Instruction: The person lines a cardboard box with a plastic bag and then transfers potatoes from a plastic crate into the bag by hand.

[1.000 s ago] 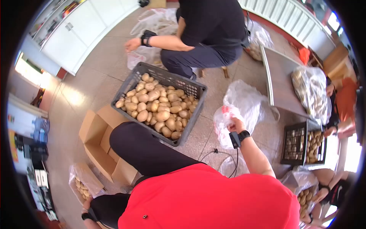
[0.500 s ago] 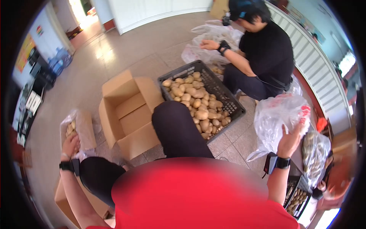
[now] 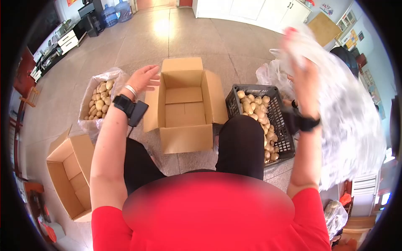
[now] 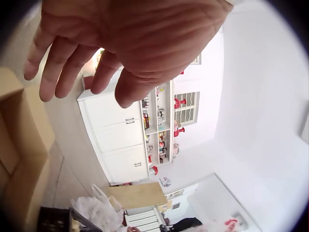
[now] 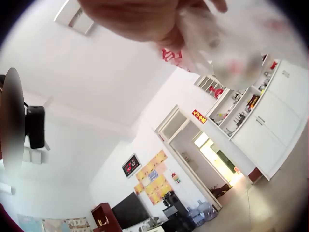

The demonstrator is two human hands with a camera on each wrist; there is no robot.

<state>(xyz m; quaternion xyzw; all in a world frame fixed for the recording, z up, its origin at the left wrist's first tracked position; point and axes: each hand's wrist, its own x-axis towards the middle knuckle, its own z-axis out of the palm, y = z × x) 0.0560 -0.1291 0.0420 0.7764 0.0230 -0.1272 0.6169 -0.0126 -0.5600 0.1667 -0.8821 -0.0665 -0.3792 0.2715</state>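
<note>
R hand (image 3: 307,88) grips a big clear plastic bag (image 3: 349,113), which fills most of the right side of the frame; both are blurred, so exact finger pos. is hard to make out. R wrist view shows bag bunched at the fingers, hand cut off at top edge. L hand (image 3: 143,79) holds nothing, fingers loosely extended, upper left of centre, over or just beside the left flap of an open carton (image 3: 184,140), ctr of frame; can't tell if it touches.

Right of carton: blk crate (image 3: 274,111) w/ potatoes (image 3: 251,104); knee (image 3: 240,136) hides its lower left part, R wrist/forearm crosses its right edge. Behind crate, more clear plastic (image 3: 268,74), partly covered by bag. Dark shape (image 3: 345,56) at upper right, mostly behind bag, hard to ID.

Left of L hand: plastic-lined box (image 3: 87,98), also w/ potatoes; L forearm in front of its lower right. Lower left: 2nd carton (image 3: 70,175), right side hidden by L arm. Far back: water jugs (image 3: 109,16) upper left, white cupboards (image 3: 247,9) upper right, cut off at top.
</note>
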